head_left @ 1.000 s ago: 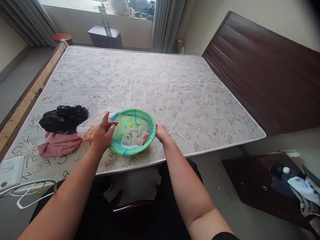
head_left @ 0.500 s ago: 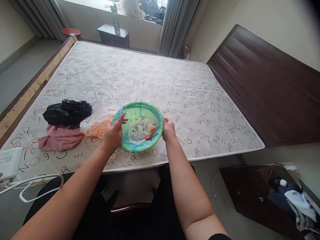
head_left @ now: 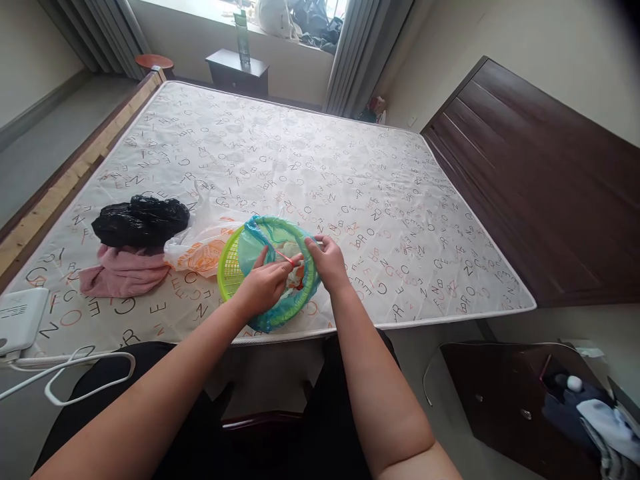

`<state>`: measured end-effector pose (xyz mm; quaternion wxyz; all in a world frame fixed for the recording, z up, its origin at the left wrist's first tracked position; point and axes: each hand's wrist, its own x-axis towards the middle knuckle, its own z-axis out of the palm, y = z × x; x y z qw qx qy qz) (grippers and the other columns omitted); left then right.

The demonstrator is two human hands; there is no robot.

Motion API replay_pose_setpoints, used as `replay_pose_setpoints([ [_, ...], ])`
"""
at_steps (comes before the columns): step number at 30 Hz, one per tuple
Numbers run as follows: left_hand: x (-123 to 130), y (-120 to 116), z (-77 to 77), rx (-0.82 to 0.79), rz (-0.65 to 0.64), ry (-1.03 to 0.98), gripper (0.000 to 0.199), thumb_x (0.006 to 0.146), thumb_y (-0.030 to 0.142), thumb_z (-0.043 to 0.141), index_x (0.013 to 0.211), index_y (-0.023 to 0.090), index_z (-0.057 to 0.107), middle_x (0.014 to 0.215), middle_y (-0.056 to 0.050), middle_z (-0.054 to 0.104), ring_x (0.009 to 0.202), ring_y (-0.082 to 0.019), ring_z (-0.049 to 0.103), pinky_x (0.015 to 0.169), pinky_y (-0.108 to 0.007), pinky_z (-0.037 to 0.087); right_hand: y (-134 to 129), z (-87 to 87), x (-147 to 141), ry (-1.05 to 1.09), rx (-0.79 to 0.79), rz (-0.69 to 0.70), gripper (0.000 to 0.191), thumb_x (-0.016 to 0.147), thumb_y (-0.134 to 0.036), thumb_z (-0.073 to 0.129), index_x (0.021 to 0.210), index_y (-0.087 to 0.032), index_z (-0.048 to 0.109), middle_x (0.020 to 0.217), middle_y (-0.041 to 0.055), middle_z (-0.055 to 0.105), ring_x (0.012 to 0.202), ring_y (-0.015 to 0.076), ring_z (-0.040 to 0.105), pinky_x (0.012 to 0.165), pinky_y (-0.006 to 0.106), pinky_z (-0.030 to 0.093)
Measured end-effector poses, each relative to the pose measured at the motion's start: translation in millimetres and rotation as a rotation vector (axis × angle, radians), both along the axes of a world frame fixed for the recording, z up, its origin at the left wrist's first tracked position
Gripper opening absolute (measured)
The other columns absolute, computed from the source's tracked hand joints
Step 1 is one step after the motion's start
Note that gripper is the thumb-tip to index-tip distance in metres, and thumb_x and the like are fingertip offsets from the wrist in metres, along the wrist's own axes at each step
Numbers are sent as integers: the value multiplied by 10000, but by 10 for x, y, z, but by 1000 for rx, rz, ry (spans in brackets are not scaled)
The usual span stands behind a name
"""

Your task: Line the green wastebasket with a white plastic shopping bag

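Gripping the translucent blue plastic bag (head_left: 255, 248) at the rim of the green plastic basket (head_left: 231, 268), our right hand (head_left: 328, 265) is apart from our left hand (head_left: 265, 287), which is at the thin pink strip (head_left: 283, 256); its grip we cannot tell. The basket is on the letter-patterned white mattress (head_left: 400, 233).

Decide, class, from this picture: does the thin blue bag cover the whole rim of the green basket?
No, the thin blue bag is off the left side of the green basket, where bare mesh shows.
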<state>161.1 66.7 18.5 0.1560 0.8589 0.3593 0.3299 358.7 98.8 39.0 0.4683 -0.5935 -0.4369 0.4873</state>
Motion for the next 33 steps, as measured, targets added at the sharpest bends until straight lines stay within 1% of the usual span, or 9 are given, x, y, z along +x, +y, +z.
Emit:
replay_pose_setpoints([
  [4, -195, 101, 123, 37, 124, -284, 655, 1002, 208, 514, 1627, 264, 328, 1277, -73, 737, 1248, -230, 671, 1254, -556, 319, 20, 48, 169, -279, 140, -135, 378, 817, -498, 707, 1056, -209, 660, 746, -40, 566, 649, 127, 507, 622, 258, 423],
  [7, -341, 201, 142, -83, 233, -544, 645, 1033, 290, 503, 1640, 266, 286, 1203, -81, 750, 1049, -218, 747, 1079, -496, 533, 83, 104, 346, -367, 194, -212, 317, 808, -383, 694, 1082, -225, 673, 792, -34, 562, 680, 123, 503, 655, 266, 432],
  [11, -421, 290, 110, -236, 330, -746, 550, 1054, 359, 496, 1582, 243, 398, 1042, -59, 761, 757, -164, 754, 805, -365, 632, 164, 295, 504, 4, 129, -213, 503, 728, -365, 770, 1189, -253, 601, 968, -9, 601, 729, 126, 565, 618, 264, 479],
  [14, -396, 277, 106, -292, 348, -745, 533, 1059, 388, 495, 1564, 239, 416, 1029, -62, 756, 732, -156, 746, 632, -278, 604, 160, 465, 503, 262, 99, -106, 519, 712, -343, 791, 1180, -264, 581, 1047, 8, 614, 787, 128, 611, 641, 264, 525],
  [16, -362, 244, 125, -314, 334, -723, 530, 1064, 403, 482, 1564, 245, 408, 1042, -66, 753, 760, -163, 749, 558, -245, 565, 126, 554, 470, 247, 143, -104, 444, 741, -314, 771, 1148, -261, 601, 1091, 19, 621, 828, 126, 626, 692, 271, 549],
  [22, -338, 220, 305, -138, 485, -613, 328, 1067, 360, 466, 1299, 218, 649, 940, -44, 744, 942, -176, 708, 925, -362, 563, 5, 768, 421, -398, 369, -256, 198, 886, -231, 615, 1079, -235, 659, 1108, 45, 638, 845, 128, 622, 754, 296, 555],
  [26, -402, 275, 569, -27, 585, -663, 261, 1051, 299, 477, 1138, 219, 710, 900, -40, 683, 919, -169, 666, 943, -344, 528, -97, 995, 351, -414, 476, -271, 219, 957, -249, 537, 1160, -243, 618, 1020, 45, 634, 873, 154, 646, 773, 326, 569],
  [29, -405, 285, 861, 104, 578, -637, 236, 1033, 278, 510, 1099, 223, 730, 1092, -66, 664, 1115, -195, 630, 1064, -380, 481, -220, 1209, 240, -386, 608, -272, 262, 997, -261, 497, 1244, -277, 580, 1077, 55, 625, 924, 168, 653, 809, 348, 581],
  [33, -323, 271, 1226, 190, 494, -615, 210, 1038, 258, 528, 1083, 244, 732, 1287, -51, 591, 1362, -232, 512, 1189, -455, 397, -368, 1426, 165, -566, 701, -180, 249, 993, -209, 492, 1190, -290, 620, 1125, 51, 620, 965, 175, 643, 844, 354, 582],
])
